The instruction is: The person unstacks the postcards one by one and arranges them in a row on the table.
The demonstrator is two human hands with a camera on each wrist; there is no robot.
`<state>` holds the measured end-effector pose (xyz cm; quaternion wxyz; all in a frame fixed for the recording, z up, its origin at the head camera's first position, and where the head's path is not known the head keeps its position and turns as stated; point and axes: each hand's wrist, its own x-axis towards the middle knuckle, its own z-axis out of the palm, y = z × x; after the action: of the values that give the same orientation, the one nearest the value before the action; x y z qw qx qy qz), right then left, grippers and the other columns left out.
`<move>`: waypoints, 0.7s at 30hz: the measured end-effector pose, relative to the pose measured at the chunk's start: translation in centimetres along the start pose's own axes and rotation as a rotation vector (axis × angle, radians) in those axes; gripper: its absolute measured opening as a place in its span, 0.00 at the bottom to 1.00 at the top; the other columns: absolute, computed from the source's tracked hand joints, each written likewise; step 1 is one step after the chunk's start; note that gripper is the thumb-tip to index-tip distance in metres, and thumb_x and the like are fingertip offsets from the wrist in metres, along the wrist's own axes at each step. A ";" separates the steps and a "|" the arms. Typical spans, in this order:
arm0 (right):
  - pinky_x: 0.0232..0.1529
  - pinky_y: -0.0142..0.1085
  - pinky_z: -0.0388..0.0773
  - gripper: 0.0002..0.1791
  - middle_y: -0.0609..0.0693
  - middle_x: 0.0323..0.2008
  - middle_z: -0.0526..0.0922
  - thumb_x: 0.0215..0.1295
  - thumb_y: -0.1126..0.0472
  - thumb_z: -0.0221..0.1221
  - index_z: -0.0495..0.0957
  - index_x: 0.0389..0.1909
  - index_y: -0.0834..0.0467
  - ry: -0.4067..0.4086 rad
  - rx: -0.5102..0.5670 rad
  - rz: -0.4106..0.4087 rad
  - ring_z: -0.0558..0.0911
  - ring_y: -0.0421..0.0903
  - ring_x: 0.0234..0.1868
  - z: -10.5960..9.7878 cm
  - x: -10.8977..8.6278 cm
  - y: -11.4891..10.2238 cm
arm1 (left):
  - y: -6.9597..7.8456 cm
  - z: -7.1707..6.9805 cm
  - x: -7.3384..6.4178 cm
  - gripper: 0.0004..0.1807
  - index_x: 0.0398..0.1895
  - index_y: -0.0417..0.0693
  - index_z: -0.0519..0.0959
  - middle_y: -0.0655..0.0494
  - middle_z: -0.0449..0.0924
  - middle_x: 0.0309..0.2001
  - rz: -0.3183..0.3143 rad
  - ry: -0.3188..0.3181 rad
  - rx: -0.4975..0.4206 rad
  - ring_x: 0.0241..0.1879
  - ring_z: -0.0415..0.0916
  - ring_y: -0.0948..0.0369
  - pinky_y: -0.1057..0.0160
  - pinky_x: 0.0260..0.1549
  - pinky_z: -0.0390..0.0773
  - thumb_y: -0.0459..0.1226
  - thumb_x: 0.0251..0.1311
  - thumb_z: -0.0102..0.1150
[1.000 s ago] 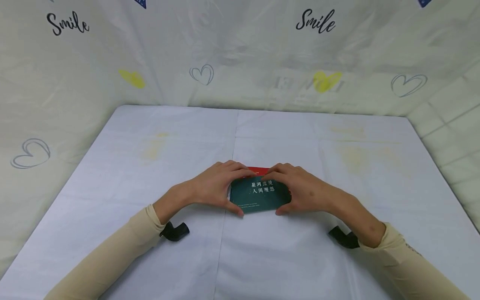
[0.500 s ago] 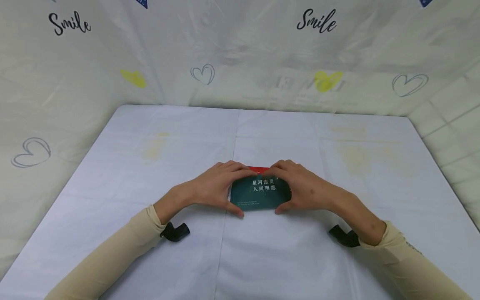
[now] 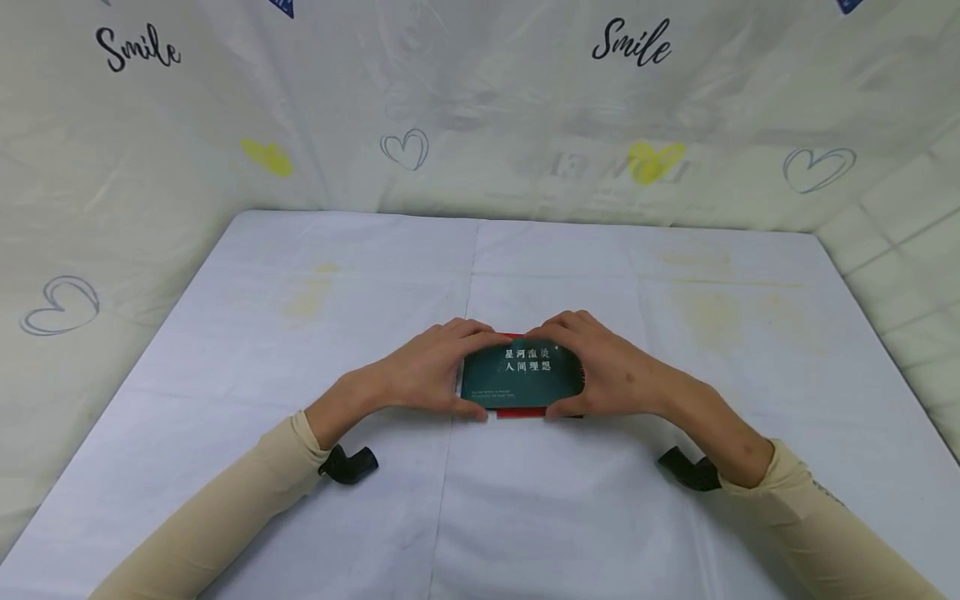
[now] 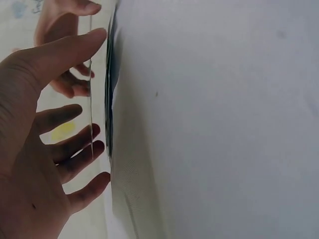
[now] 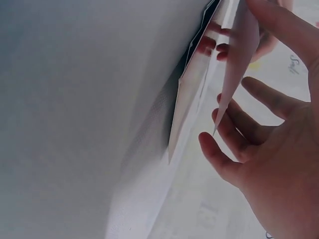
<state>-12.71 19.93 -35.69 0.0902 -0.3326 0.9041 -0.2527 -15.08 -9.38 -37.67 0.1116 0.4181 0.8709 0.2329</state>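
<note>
A dark green card (image 3: 506,379) with white Chinese characters lies flat between my hands in the head view. My left hand (image 3: 423,367) holds its left end, thumb at the near edge and fingers at the far edge. At the other end, my right hand (image 3: 618,362) grips it the same way. Beneath it a red card (image 3: 521,412) shows along the near and far edges. The right wrist view shows the held card (image 5: 241,59) from its pale underside, raised above a thin stack of cards (image 5: 187,94). The stack's full face is hidden.
A white cloth (image 3: 300,517) covers the table. Behind it hangs a pale curtain (image 3: 495,100) printed with hearts and "Smile". Black bent pieces (image 3: 351,465) sit at the wrists, by the beige sleeves (image 3: 247,492).
The green card has moved slightly away from the person, up in the head view, and red now shows below its near edge. Both hands have shifted a little with it.
</note>
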 end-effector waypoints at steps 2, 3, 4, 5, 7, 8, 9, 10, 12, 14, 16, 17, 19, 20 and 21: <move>0.63 0.49 0.80 0.49 0.48 0.64 0.74 0.47 0.46 0.82 0.71 0.71 0.49 0.004 0.011 0.006 0.70 0.47 0.66 -0.1 0.0 0.0 | 0.0 -0.1 0.0 0.50 0.77 0.59 0.68 0.56 0.70 0.71 -0.004 0.008 -0.008 0.70 0.68 0.56 0.50 0.69 0.74 0.56 0.50 0.80; 0.62 0.49 0.80 0.48 0.48 0.65 0.74 0.47 0.46 0.82 0.71 0.71 0.49 0.006 0.012 0.011 0.70 0.47 0.66 -0.1 0.1 0.0 | -0.1 -0.2 0.0 0.50 0.76 0.58 0.68 0.56 0.70 0.71 -0.009 0.011 -0.014 0.70 0.68 0.56 0.51 0.69 0.74 0.55 0.50 0.80; 0.62 0.49 0.80 0.48 0.48 0.65 0.73 0.48 0.46 0.81 0.71 0.71 0.49 0.008 0.016 0.015 0.70 0.47 0.66 -0.2 0.1 -0.1 | -0.1 -0.3 0.0 0.48 0.76 0.57 0.69 0.56 0.70 0.71 -0.014 0.013 -0.020 0.70 0.68 0.56 0.51 0.69 0.74 0.55 0.50 0.80; 0.62 0.49 0.81 0.48 0.48 0.65 0.73 0.48 0.47 0.81 0.71 0.71 0.49 0.010 0.016 0.019 0.70 0.47 0.66 -0.2 0.1 0.0 | -0.1 -0.4 -0.1 0.47 0.75 0.57 0.70 0.56 0.70 0.71 -0.020 0.015 -0.025 0.70 0.67 0.56 0.52 0.69 0.74 0.55 0.51 0.80; 0.62 0.49 0.81 0.47 0.49 0.65 0.73 0.49 0.47 0.80 0.71 0.71 0.49 0.011 0.013 0.024 0.70 0.48 0.66 -0.2 0.2 0.0 | -0.2 -0.6 -0.1 0.45 0.73 0.56 0.72 0.56 0.69 0.71 -0.031 0.019 -0.034 0.71 0.67 0.56 0.53 0.70 0.75 0.54 0.51 0.80; 0.62 0.49 0.81 0.47 0.49 0.65 0.73 0.49 0.47 0.80 0.71 0.70 0.49 0.013 0.013 0.026 0.70 0.48 0.66 -0.2 0.3 0.0 | -0.2 -0.6 -0.1 0.44 0.72 0.56 0.73 0.56 0.69 0.71 -0.038 0.021 -0.040 0.71 0.66 0.56 0.53 0.70 0.75 0.53 0.51 0.80; 0.62 0.49 0.81 0.46 0.49 0.65 0.73 0.50 0.47 0.80 0.71 0.70 0.49 0.015 0.012 0.028 0.70 0.48 0.66 -0.2 0.3 0.0 | -0.2 -0.6 -0.1 0.43 0.71 0.56 0.74 0.56 0.69 0.71 -0.043 0.022 -0.048 0.71 0.65 0.56 0.54 0.70 0.75 0.53 0.52 0.80; 0.63 0.49 0.81 0.46 0.50 0.65 0.73 0.50 0.47 0.80 0.72 0.70 0.49 0.016 0.013 0.028 0.70 0.48 0.66 -0.3 0.3 0.1 | -0.3 -0.7 -0.1 0.42 0.71 0.57 0.74 0.56 0.69 0.71 -0.045 0.025 -0.055 0.72 0.65 0.56 0.54 0.70 0.75 0.53 0.52 0.80; 0.63 0.49 0.81 0.46 0.50 0.65 0.73 0.50 0.46 0.81 0.72 0.70 0.49 0.022 0.012 0.026 0.70 0.48 0.66 -0.3 0.3 0.1 | -0.4 -0.7 -0.1 0.41 0.70 0.57 0.74 0.56 0.69 0.71 -0.046 0.031 -0.063 0.72 0.64 0.56 0.54 0.69 0.76 0.52 0.52 0.80; 0.63 0.49 0.81 0.46 0.50 0.66 0.73 0.50 0.46 0.81 0.72 0.70 0.50 0.031 0.012 0.021 0.70 0.48 0.66 -0.3 0.4 0.0 | -0.5 -0.8 -0.1 0.41 0.70 0.58 0.75 0.56 0.69 0.71 -0.047 0.040 -0.074 0.72 0.64 0.56 0.54 0.69 0.76 0.52 0.52 0.80; 0.63 0.49 0.81 0.46 0.50 0.66 0.72 0.50 0.46 0.80 0.72 0.70 0.51 0.041 0.006 0.016 0.70 0.49 0.67 -0.4 0.4 0.1 | -0.7 -1.0 -0.1 0.40 0.70 0.58 0.75 0.56 0.69 0.70 -0.044 0.055 -0.080 0.71 0.65 0.57 0.54 0.68 0.76 0.52 0.52 0.80; 0.64 0.50 0.81 0.46 0.51 0.67 0.72 0.51 0.46 0.80 0.72 0.70 0.51 0.048 0.002 0.014 0.70 0.49 0.67 -0.4 0.5 0.2 | -0.8 -1.0 -0.1 0.40 0.69 0.58 0.76 0.57 0.69 0.70 -0.045 0.062 -0.084 0.71 0.65 0.57 0.54 0.68 0.76 0.52 0.52 0.80; 0.64 0.50 0.81 0.45 0.51 0.67 0.72 0.51 0.46 0.80 0.72 0.70 0.52 0.059 -0.009 0.016 0.70 0.50 0.69 -0.4 0.5 0.3 | -0.9 -1.2 0.0 0.39 0.69 0.59 0.76 0.57 0.70 0.70 -0.046 0.076 -0.093 0.71 0.65 0.57 0.54 0.68 0.76 0.52 0.52 0.80; 0.64 0.50 0.81 0.45 0.51 0.68 0.72 0.51 0.46 0.79 0.73 0.70 0.52 0.065 -0.017 0.018 0.70 0.50 0.69 -0.4 0.6 0.3 | -1.0 -1.3 0.0 0.39 0.69 0.59 0.76 0.58 0.70 0.70 -0.047 0.082 -0.097 0.71 0.65 0.57 0.53 0.68 0.77 0.52 0.52 0.79; 0.64 0.51 0.81 0.45 0.51 0.68 0.72 0.51 0.46 0.79 0.73 0.70 0.52 0.069 -0.024 0.020 0.69 0.51 0.69 -0.5 0.6 0.4 | -1.1 -1.3 0.0 0.39 0.69 0.59 0.76 0.58 0.70 0.70 -0.048 0.087 -0.097 0.71 0.65 0.58 0.53 0.68 0.77 0.52 0.52 0.79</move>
<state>-13.54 19.97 -35.50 0.0573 -0.3156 0.9130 -0.2521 -16.35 -10.40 -37.06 0.0993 0.3806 0.8724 0.2901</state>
